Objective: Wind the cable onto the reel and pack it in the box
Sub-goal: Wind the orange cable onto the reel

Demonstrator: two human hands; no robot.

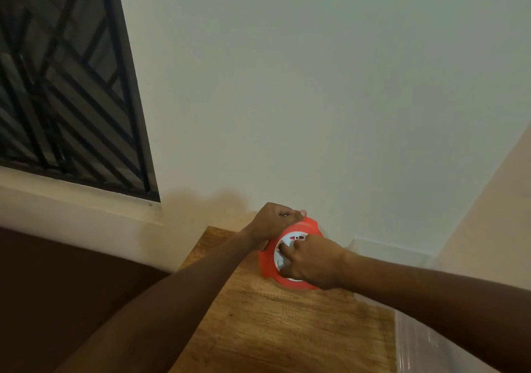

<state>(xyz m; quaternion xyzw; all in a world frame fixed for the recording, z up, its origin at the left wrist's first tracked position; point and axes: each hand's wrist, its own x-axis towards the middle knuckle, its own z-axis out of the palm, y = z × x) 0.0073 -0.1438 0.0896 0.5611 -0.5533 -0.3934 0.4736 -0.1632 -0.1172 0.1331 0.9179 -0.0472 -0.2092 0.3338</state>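
Reel, orange with a white middle, stands on its edge on the wooden table, near the wall. We see the left hand closed in a grip on its top rim. The right hand presses on the white face, fingers curled against it.

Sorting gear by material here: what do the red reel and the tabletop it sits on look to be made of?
The reel looks like moulded plastic: uniform orange-red rim, smooth matte sheen, white socket face. The table looks like wood or wood-look laminate: brown grain streaks, slightly glossy; which one cannot be told.
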